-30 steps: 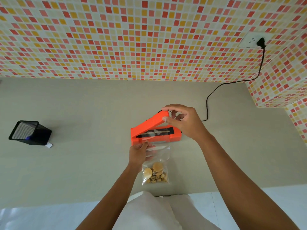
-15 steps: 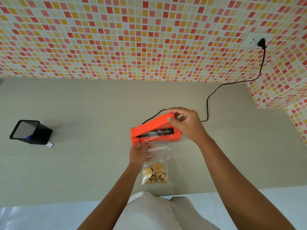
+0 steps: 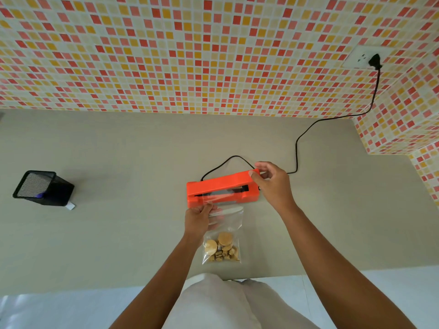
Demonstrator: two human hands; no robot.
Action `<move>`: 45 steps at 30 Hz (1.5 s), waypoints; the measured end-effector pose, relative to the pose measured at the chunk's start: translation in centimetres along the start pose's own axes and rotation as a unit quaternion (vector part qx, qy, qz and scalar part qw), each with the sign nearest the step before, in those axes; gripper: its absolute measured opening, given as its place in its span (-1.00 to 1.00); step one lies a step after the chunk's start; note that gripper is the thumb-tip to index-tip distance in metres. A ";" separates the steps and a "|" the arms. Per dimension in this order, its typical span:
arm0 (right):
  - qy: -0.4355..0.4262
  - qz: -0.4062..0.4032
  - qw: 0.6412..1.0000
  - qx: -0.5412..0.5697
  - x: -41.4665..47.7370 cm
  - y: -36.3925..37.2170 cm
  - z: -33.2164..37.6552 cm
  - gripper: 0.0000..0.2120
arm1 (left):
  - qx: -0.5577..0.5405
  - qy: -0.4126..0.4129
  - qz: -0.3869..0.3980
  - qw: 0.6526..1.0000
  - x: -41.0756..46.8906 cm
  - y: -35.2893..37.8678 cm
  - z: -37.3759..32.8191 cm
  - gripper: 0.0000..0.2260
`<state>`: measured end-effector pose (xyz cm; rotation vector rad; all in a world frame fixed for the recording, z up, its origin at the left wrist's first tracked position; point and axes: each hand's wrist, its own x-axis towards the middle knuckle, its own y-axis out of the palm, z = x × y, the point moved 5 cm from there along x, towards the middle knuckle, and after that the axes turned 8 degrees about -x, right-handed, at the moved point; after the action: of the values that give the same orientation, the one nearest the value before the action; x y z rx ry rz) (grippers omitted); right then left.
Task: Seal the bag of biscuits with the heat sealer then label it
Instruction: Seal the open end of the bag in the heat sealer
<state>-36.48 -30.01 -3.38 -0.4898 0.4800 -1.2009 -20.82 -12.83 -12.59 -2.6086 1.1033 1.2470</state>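
An orange heat sealer (image 3: 221, 189) lies on the grey counter, its lid lowered almost flat over the base. A clear plastic bag (image 3: 224, 236) with round biscuits at its bottom lies in front of it, and the bag's top edge reaches into the sealer's jaw. My left hand (image 3: 198, 218) pinches the bag's upper left part just below the sealer. My right hand (image 3: 273, 182) grips the right end of the sealer's lid between thumb and fingers.
A black cable (image 3: 297, 150) runs from the sealer's back to a wall socket (image 3: 365, 58) at the upper right. A black mesh holder (image 3: 42, 188) stands at the left with a small white slip (image 3: 70, 206) beside it. The counter's front edge (image 3: 95, 289) is near my body.
My right hand has pushed the sealer's lid down from steeply raised to nearly flat over the bag's top. My left hand has kept its hold on the bag.
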 end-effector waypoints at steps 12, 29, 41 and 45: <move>0.031 -0.005 0.999 -0.004 0.2 0.6 -2.2 -0.77 | 0.000 -0.001 0.005 1.000 -0.1 0.1 0.1 -0.78; 0.084 0.018 0.996 0.004 0.3 1.5 -4.5 -0.82 | 0.003 -0.011 -0.003 1.000 -0.2 0.1 0.0 -0.78; 0.137 0.023 0.989 0.053 0.4 2.1 -6.4 -0.73 | 0.000 0.001 -0.001 1.000 -0.7 0.2 -0.3 -0.79; 0.146 0.025 0.987 0.067 0.2 2.2 -6.6 -0.72 | -0.003 0.001 -0.003 1.000 -0.7 0.2 -0.3 -0.78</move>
<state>-38.66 -30.29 -9.97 -0.1852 0.6531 -1.2538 -21.06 -12.70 -11.80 -2.6156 1.0932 1.2501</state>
